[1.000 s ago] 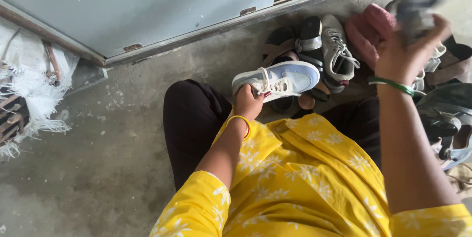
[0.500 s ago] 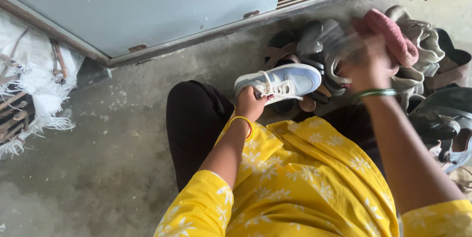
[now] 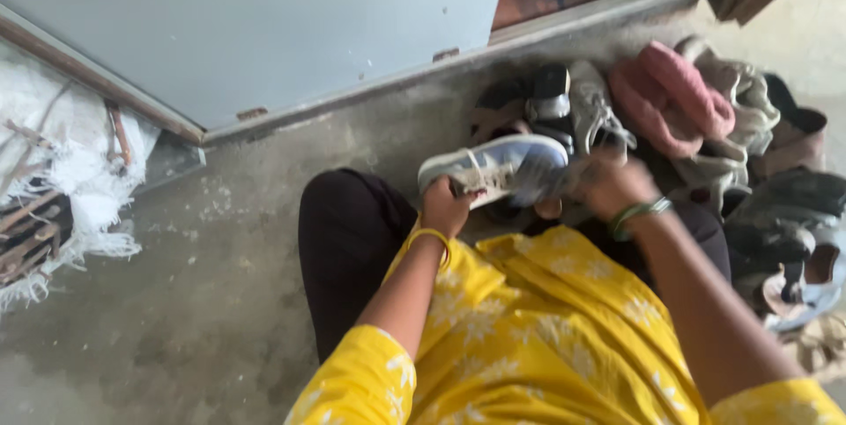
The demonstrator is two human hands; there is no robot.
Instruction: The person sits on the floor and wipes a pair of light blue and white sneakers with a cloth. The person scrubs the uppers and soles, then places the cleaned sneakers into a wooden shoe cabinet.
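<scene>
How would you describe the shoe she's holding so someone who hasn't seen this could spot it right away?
Start at the big pale door and drop to the shoe pile on the concrete floor at its foot. At the pile's near left edge, above the black-clad knee, the left hand grips a sneaker, and the right hand is at its toe. It alone is light blue and white with white laces, and lifted off the floor.

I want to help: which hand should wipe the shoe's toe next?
Probably the right hand: it's already at the toe of the shoe, though blurred. The left hand grips the shoe's side, steadying it.
</scene>
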